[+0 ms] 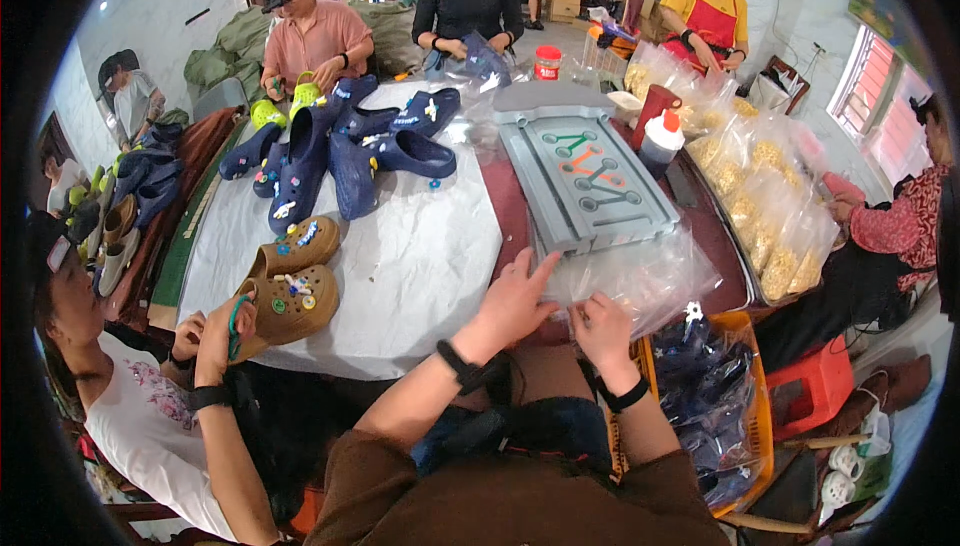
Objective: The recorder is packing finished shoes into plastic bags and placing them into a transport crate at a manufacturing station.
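Brown clogs (290,304) sit on the tabletop (425,276), to the left of the grey plastic board (545,191) and toward the near side; a co-worker's hand (222,334) with green scissors (240,326) is at the front one. Dark blue clogs (352,174) lie in a loose heap left of the board, farther back than the brown pair. Just off the board's near edge is the wearer's left hand (520,296), its grip open: the fingers are spread and seem to hold nothing. Clear plastic bags (665,281) lie flat along that same near edge, partly under the board as far as can be seen. The right hand (603,331) is at their near edge, a little right of the left hand, its fingers bent; whether its grip is closed on the film, I cannot tell. Right of the board's far half stands a bottle (660,141); an orange basket (766,446) of wrapped dark blue items sits lower, to the board's near right.

The step in hand looks like working one bag free from the rest. The next move probably calls for a fine fingertip pinch on a single layer, with the left hand steadying the others.
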Available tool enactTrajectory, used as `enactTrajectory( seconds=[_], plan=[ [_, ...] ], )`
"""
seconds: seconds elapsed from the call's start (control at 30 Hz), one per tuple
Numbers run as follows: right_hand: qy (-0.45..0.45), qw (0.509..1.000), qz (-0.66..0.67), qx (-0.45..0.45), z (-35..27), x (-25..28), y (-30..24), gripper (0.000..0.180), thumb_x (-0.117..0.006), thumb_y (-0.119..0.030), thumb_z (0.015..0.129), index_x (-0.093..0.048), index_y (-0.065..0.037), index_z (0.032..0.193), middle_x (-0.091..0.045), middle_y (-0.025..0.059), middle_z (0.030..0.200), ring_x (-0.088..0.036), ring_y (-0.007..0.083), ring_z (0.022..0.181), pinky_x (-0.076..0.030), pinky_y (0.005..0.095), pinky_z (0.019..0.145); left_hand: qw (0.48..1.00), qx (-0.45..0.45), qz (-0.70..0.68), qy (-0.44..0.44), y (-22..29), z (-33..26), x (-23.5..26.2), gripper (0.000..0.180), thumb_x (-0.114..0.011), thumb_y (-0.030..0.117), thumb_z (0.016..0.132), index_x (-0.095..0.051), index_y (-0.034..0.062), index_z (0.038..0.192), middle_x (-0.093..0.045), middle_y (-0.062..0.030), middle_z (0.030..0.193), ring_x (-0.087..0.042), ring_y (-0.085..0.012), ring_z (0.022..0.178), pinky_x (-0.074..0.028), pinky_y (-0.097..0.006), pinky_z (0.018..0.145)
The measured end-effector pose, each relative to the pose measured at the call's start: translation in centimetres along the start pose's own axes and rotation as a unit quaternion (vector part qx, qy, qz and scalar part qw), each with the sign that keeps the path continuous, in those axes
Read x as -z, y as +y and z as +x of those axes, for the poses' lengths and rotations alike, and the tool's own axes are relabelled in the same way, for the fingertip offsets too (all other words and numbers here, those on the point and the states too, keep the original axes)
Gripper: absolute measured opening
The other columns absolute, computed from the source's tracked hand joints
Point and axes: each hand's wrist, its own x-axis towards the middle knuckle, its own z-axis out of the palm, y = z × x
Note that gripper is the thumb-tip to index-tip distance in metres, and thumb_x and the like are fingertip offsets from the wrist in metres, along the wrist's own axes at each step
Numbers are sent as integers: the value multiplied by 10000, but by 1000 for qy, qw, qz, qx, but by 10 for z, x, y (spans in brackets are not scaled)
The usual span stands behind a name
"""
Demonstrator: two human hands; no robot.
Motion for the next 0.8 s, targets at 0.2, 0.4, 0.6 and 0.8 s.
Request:
enactTrajectory(
  seconds=[0.2,0.4,0.6,0.8],
  plan=[
    [2,1000,20,-5,-7,2,7,113,-707,-192,843,-700,-97,782,-589,91,776,-629,328,734,-495,431,615,998,27,42,25,-27,73,-73,830,-791,251,805,-383,247,1528,-200,-411,1540,-490,-548,1251,-459,-519,1022],
    [72,995,63,24,4,6,13,107,-730,-165,835,-692,-85,776,-575,89,745,-614,314,701,-481,406,593,998,40,33,37,-50,96,-80,594,-739,168,847,-532,255,1396,-325,-423,1479,-647,-509,1000,-563,-503,813],
    [99,990,101,-6,3,38,7,57,-771,-91,793,-724,-61,804,-603,85,729,-603,289,629,-466,371,555,998,62,5,27,-44,99,-68,575,-759,162,828,-573,252,1364,-339,-422,1472,-633,-508,1054,-568,-491,834],
    [102,976,171,84,-13,105,-4,126,-804,-21,690,-712,-36,775,-611,70,699,-590,242,583,-447,329,528,998,22,12,54,-50,98,-73,581,-763,147,821,-577,247,1362,-354,-413,1470,-621,-511,1096,-568,-486,852]
  ],
)
